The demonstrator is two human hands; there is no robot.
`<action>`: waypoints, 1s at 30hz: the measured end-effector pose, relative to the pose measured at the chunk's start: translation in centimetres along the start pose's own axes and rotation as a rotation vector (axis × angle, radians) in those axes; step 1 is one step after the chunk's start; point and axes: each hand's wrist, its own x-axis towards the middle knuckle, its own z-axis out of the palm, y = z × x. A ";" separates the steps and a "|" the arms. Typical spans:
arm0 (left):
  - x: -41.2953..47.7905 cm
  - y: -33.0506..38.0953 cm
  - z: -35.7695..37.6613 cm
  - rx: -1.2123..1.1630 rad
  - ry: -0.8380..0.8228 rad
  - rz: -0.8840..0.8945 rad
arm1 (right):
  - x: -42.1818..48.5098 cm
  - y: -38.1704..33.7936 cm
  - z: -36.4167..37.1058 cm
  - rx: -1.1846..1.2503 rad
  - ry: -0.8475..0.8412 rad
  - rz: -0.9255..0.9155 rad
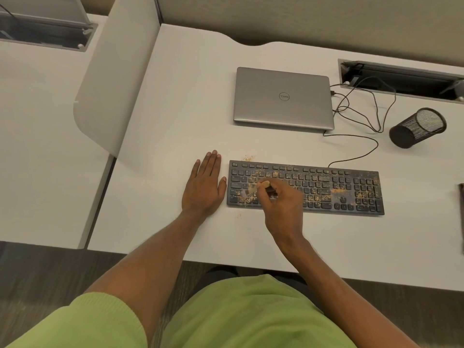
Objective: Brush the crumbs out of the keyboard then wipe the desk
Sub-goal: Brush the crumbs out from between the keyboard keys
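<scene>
A black keyboard (326,188) lies on the white desk (175,121), its keys speckled with tan crumbs (319,197). My right hand (282,203) is over the keyboard's left part and grips a small brush (253,188) with a pale wooden handle; its bristles, blurred, touch the left keys. My left hand (204,189) lies flat on the desk just left of the keyboard, fingers straight, thumb close to the keyboard's edge. A few crumbs lie on the desk above (248,158) and below (238,216) the keyboard's left end.
A closed silver laptop (282,97) sits behind the keyboard with black cables (361,116) running right to a desk cable tray (401,79). A black mesh pen cup (418,128) stands at the right. A white divider panel (113,84) rises at the left. A dark object (461,217) shows at the right edge.
</scene>
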 end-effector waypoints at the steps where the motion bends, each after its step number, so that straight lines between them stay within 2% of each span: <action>1: 0.0 0.0 0.0 0.000 0.001 0.000 | -0.1 -0.3 0.0 0.012 0.010 -0.005; 10: -0.1 0.0 0.0 0.008 0.000 -0.001 | 0.3 -0.9 1.9 0.054 -0.018 0.049; 14: 0.0 0.0 0.0 0.004 0.009 0.002 | 0.1 0.2 1.1 0.025 0.045 0.094; 19: 0.0 0.0 0.0 0.000 0.009 0.002 | 0.0 -0.4 0.4 0.034 0.110 0.066; 26: -0.1 0.0 0.0 0.005 0.001 -0.001 | -0.1 -0.9 1.8 0.026 -0.017 0.032; 30: 0.0 0.0 0.0 0.005 0.001 -0.001 | -0.3 0.1 1.1 -0.026 0.015 0.056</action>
